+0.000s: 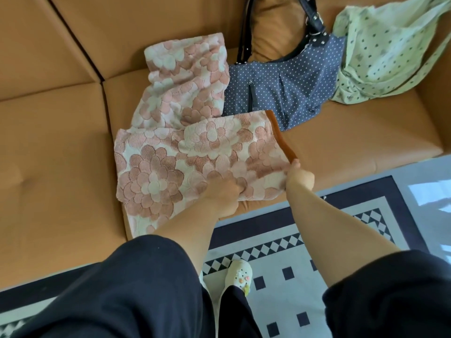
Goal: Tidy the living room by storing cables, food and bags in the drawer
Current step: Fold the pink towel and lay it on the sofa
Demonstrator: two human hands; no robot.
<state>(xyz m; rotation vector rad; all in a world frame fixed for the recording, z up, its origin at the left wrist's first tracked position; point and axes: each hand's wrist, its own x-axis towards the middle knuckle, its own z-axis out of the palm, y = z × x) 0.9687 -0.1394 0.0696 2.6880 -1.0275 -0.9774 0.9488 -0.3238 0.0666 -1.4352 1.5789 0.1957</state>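
At 6 o'clock, dark sleeves and a white slipper [240,274] stand on the patterned rug [288,301]. Further up, the left hand [225,195] presses on the pink flowered bag [185,164] at the sofa [56,147] edge, its grip closed on the fabric. Just beside it, at 3 o'clock of the left one, the right hand [299,178] pinches the bag's brown handle [280,137]. At 12 o'clock, a blue dotted handbag [285,91] lies touching the pink bag. At 2 o'clock lies a pale green cloth bag [380,52].
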